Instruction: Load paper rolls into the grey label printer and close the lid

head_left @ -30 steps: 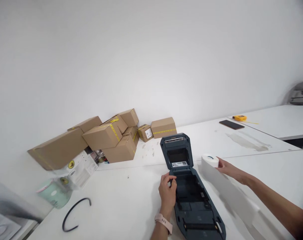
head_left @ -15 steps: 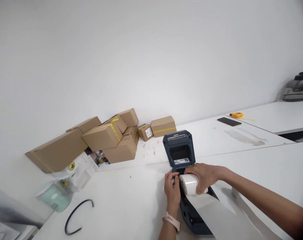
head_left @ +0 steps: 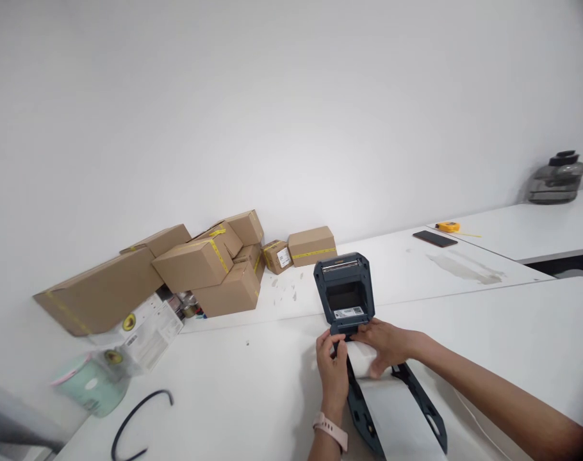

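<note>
A dark label printer (head_left: 345,291) stands on the white table with its lid tipped up and back. Inside its body sits a white label roll (head_left: 361,358), and a wide paper strip from it runs toward me over the printer's front. My right hand (head_left: 385,346) is on the roll, thumb on the near side and fingers on the far side. With bent fingers my left hand (head_left: 332,365) grips the printer's left edge beside the roll. A pink band is around my left wrist. The fingertips of both hands are partly hidden near the hinge.
Cardboard boxes (head_left: 190,264) with yellow tape are stacked at the back left. Nearer are a green canister (head_left: 90,387) and a black curved strip (head_left: 128,422). Back right lie a phone (head_left: 434,239) and a yellow tape measure (head_left: 448,227); a dark jug (head_left: 558,180) stands beyond.
The label roll has sunk lower and straightened inside the printer. Its paper strip, slanting right before, now runs straight along the printer's front. My left hand stays at the left edge.
</note>
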`<state>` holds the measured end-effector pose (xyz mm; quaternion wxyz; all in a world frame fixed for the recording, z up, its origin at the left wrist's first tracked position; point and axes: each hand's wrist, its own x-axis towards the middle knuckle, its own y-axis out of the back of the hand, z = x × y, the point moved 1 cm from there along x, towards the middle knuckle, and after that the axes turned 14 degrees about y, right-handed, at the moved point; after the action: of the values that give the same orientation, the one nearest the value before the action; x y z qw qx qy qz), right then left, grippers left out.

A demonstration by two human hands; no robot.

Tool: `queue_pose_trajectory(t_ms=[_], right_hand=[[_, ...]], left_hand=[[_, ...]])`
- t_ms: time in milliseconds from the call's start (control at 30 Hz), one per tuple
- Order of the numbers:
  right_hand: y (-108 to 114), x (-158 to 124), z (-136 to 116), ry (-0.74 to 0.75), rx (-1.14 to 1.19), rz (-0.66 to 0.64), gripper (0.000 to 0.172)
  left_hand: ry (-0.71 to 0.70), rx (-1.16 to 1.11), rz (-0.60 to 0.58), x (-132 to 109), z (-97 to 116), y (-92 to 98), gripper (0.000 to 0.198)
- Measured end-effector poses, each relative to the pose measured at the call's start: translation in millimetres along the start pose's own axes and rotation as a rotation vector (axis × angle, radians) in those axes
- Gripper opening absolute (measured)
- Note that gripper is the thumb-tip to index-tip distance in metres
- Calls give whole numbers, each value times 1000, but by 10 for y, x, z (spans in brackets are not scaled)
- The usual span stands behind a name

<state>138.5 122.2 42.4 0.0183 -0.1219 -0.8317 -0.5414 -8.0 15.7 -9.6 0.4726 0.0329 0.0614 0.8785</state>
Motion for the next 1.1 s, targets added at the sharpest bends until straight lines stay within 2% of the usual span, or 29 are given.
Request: queue_pose_trajectory(t_ms=[67, 100, 167, 233, 267, 333, 433, 500, 600, 700, 767, 867, 933, 1033, 1100], right_hand=[[240, -56, -142, 50, 115, 123, 47], [398, -69, -206, 60, 160, 243, 36], [756, -48, -280, 27, 177, 666, 35], [1073, 42, -261, -96, 88, 1057, 36], [1188, 120, -222, -145, 100, 1101, 39], [1321, 291, -123, -190, 163, 1061, 44], [1314, 421, -57, -222, 294, 941, 52], [1219, 346, -127, -227, 344, 915, 51], [954, 10, -363, -206, 403, 883, 44], [524, -419, -637, -165, 490, 849, 41], [180, -652, -789, -128, 515, 833, 39], [-307, -862, -920, -246, 521, 829, 40], [-548, -929, -949, -345, 531, 884, 44], [-766, -978, -937, -562, 630, 987, 72], [-845, -996, -919, -674, 771, 991, 86]], left_hand=[[4, 0, -5, -5, -2, 1, 28], [7, 0, -7, -7, 0, 1, 27], [14, 3, -11, -11, 13, -2, 27], [25, 7, -13, -16, 35, -4, 28], [33, 8, -15, -22, 46, -5, 28], [51, 5, -20, -48, 54, 0, 31], [96, -5, -35, -139, -1, 40, 42], [202, -83, -25, -231, -72, 104, 56], [358, -273, 45, -386, -116, 244, 70], [320, -332, 100, -540, 26, 354, 68], [294, -322, 86, -649, 182, 362, 66], [329, -307, -13, -826, 372, 273, 65], [367, -320, -74, -932, 414, 184, 71], [412, -369, -128, -1038, 342, 80, 84], [462, -405, -141, -1073, 251, 49, 92]])
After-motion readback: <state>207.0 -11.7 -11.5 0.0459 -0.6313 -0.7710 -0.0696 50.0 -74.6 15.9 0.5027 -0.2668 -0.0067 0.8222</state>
